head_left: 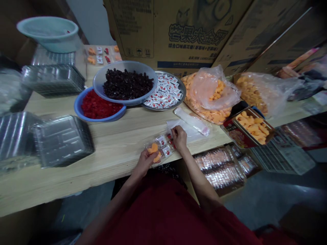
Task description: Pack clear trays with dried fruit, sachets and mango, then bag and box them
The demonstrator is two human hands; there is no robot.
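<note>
My left hand (144,162) grips the near left end of a clear plastic tray (160,148), thumb over the orange candies (154,148) in it. White printed sachets (166,151) lie in its middle compartments, and red and dark candies (170,139) in the right end. At that right end is my right hand (179,137), its fingers pinched together over the candies; what they hold, if anything, is hidden. Just beyond the tray lie a clear plastic sheet or bag (176,126) and a rolled bundle of clear bags (192,121).
Behind stand a bowl of dark candies (127,85), a blue bowl of red candies (99,106), a metal bowl of sachets (166,92) and a bag of orange candies (214,98). Stacked trays (63,141) are left. Right, a tin (251,126) overhangs the table edge; cardboard boxes (178,37) wall the back.
</note>
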